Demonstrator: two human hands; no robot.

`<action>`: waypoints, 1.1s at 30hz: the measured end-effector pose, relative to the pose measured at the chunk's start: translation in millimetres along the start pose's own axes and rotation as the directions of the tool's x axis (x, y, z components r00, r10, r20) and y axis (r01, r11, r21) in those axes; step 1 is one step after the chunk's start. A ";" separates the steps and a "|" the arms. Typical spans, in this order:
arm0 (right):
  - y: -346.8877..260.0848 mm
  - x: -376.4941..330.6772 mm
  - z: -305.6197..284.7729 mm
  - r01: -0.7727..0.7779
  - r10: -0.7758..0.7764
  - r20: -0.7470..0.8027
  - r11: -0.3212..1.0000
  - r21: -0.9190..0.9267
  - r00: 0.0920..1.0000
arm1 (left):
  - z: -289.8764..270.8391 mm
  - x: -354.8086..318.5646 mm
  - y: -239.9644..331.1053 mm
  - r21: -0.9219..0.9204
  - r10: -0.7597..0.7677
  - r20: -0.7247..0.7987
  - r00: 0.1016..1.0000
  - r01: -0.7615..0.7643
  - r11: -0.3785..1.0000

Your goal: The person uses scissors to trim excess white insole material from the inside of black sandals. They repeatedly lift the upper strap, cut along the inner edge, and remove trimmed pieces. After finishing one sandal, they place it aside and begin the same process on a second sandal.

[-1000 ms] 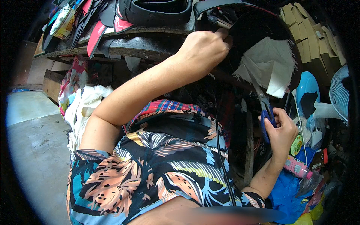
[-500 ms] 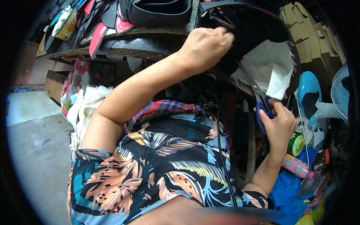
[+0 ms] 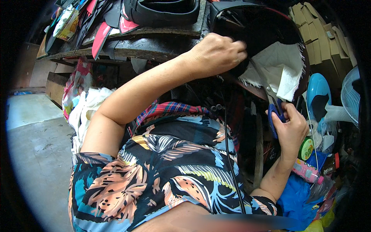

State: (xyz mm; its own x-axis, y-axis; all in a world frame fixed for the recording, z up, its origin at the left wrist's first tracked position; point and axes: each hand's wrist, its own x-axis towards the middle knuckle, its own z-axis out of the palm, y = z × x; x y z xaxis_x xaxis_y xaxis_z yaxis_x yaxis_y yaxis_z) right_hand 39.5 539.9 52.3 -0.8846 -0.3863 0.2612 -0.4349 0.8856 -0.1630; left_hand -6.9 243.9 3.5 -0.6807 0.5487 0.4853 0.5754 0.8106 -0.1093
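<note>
My left hand reaches up and grips the edge of a black shoe upper lined with frayed white fabric, held over the dark workbench. My right hand holds blue-handled scissors, their blades pointing up toward the white fabric's lower edge. The blade tips sit close to the fabric; whether they touch it is unclear.
Black and red shoe soles and a black shoe lie on the bench at upper left. Stacked tan cardboard pieces, a blue shoe form, a white fan, a green tin and a pink bottle crowd the right. Grey floor at left.
My right hand has lifted the scissors up toward the white fabric. My left hand has shifted slightly on the shoe upper, keeping its grip.
</note>
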 end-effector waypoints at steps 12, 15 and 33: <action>-31.4 29.7 -5.7 0.239 -0.241 0.017 0.943 -0.231 0.970 | -4.0 3.5 -1.0 -0.116 -0.101 -0.115 0.988 0.088 0.989; -31.6 30.3 -10.2 0.269 -0.254 0.090 0.930 -0.250 0.963 | -5.2 3.7 -2.8 -0.144 -0.131 -0.146 0.981 0.110 0.983; -33.4 29.7 -20.7 0.125 -0.090 0.166 0.970 -0.209 0.982 | -11.4 10.3 3.8 0.065 -0.262 0.098 0.960 0.257 0.964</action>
State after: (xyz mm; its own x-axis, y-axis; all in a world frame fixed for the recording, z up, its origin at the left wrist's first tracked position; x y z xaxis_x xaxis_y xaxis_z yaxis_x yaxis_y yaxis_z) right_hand 31.2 504.2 85.2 -0.8574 -0.5020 0.1130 -0.4967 0.8648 0.0736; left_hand -6.6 250.4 18.0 -0.8489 0.3341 0.4095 0.3504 0.9359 -0.0372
